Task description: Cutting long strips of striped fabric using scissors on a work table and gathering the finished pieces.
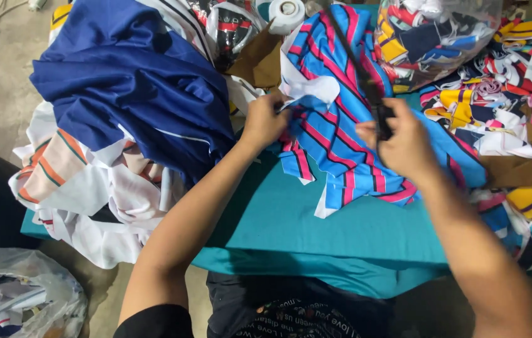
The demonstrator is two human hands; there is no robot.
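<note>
Trimming step, by the look of it. Left hand (265,120) pinches the white edge of the striped fabric piece (335,125), blue with pink-and-black stripes, lying mid-table on the teal cover (291,219). Right hand (404,144) is closed round dark scissors (375,103). The next cut likely needs the cloth held taut.

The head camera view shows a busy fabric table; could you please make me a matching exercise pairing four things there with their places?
Things:
1. navy blue fabric heap
2. scissors
3. clear bag of scraps
4. tape roll

Places:
A. in the right hand
B. top edge, centre, behind the striped cloth
C. left part of the table, beyond the left hand
D. top right, behind the striped cloth

Pairs: 1-C, 2-A, 3-D, 4-B
</note>
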